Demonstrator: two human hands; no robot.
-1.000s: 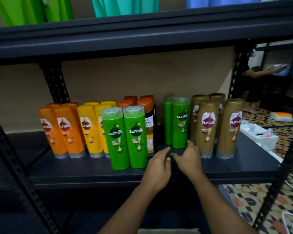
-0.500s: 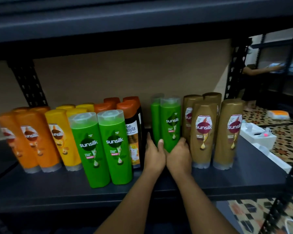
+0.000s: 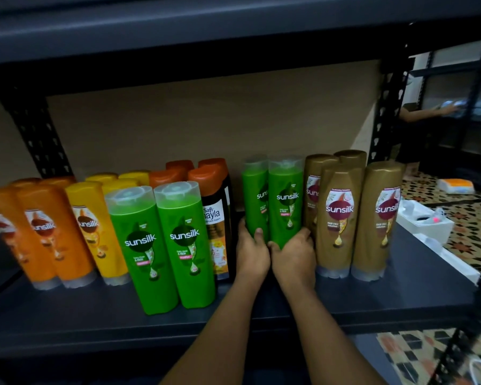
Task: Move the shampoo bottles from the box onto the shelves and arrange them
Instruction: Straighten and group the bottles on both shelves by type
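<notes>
Two green Sunsilk bottles stand side by side toward the back of the dark shelf (image 3: 400, 295). My left hand (image 3: 252, 252) grips the base of the left green bottle (image 3: 254, 195), thumb on its front. Around the base of the right green bottle (image 3: 286, 201) my right hand (image 3: 293, 258) curls its fingers. Another pair of green bottles (image 3: 161, 245) stands nearer the front edge, to the left. Orange bottles (image 3: 39, 232), yellow bottles (image 3: 92, 226), black Safi bottles with orange caps (image 3: 215, 218) and gold Sunsilk bottles (image 3: 336, 215) line the same shelf.
A higher shelf board (image 3: 233, 23) overhangs the bottles. Perforated black uprights (image 3: 386, 118) frame the bay. Right of the rack are a white box (image 3: 425, 223) on a patterned floor and another person's arm (image 3: 428, 113) reaching into a second rack.
Both hands moved from the shelf front in to the back green pair and closed round the bottle bases. The view came closer and lower.
</notes>
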